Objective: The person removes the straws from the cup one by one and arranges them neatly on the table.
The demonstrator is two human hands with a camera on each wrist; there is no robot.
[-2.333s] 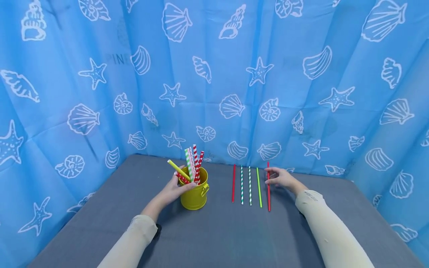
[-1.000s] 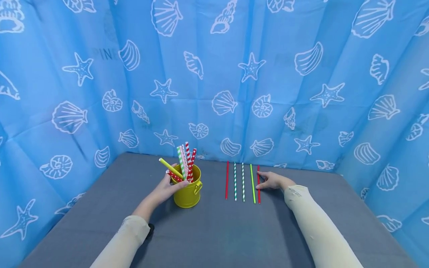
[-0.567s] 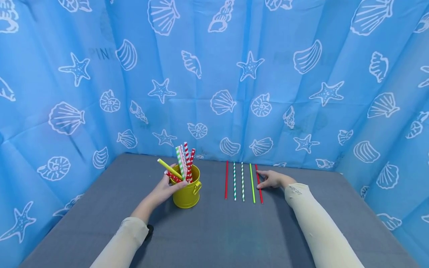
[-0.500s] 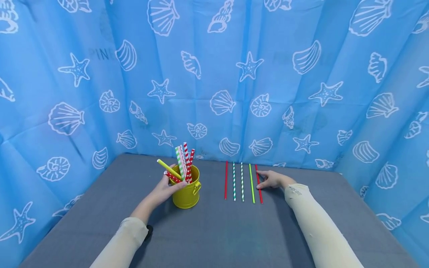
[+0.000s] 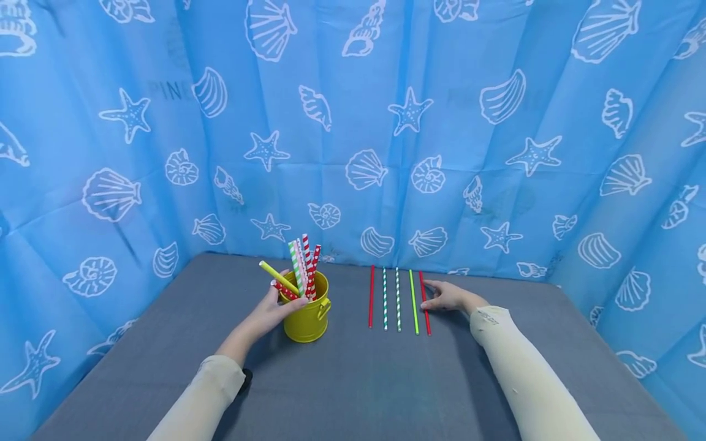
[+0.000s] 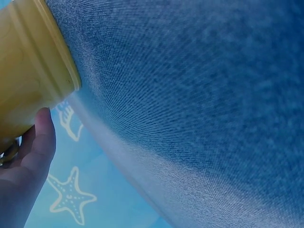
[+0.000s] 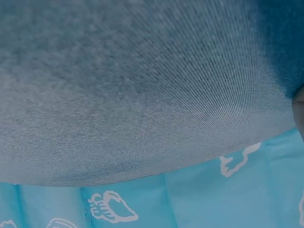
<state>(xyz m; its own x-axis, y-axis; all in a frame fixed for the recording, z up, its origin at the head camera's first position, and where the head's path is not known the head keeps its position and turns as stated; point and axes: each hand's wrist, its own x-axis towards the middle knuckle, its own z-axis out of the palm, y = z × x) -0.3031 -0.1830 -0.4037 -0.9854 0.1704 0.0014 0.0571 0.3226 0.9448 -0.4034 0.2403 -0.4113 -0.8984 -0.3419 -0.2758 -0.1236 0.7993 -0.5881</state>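
Note:
My left hand [image 5: 270, 312] holds the yellow metal bucket [image 5: 306, 324] around its left side, thumb near the rim; fingers behind it are mostly hidden. Several paper straws [image 5: 311, 272], striped, dotted and plain yellow, lean inside. On the right, my right hand [image 5: 452, 296] touches a red straw [image 5: 427, 323] lying on the table, index fingertip and thumb spread apart along it. Beside it lie a lime-green straw [image 5: 414, 306], two green-and-white striped straws [image 5: 398, 300] and another red straw [image 5: 371, 297], roughly parallel. In the left wrist view, the bucket [image 6: 33, 71] shows above the fingers.
A grey cloth-covered table [image 5: 353, 392] carries everything. Behind it hangs a blue curtain [image 5: 342, 135] with white shell and starfish prints, meeting the table's back edge just beyond the straws' far ends.
Over the earlier frames the right hand has slid the right-hand red straw left, close to the lime-green one, and its slant has changed. The left hand has stayed on the bucket.

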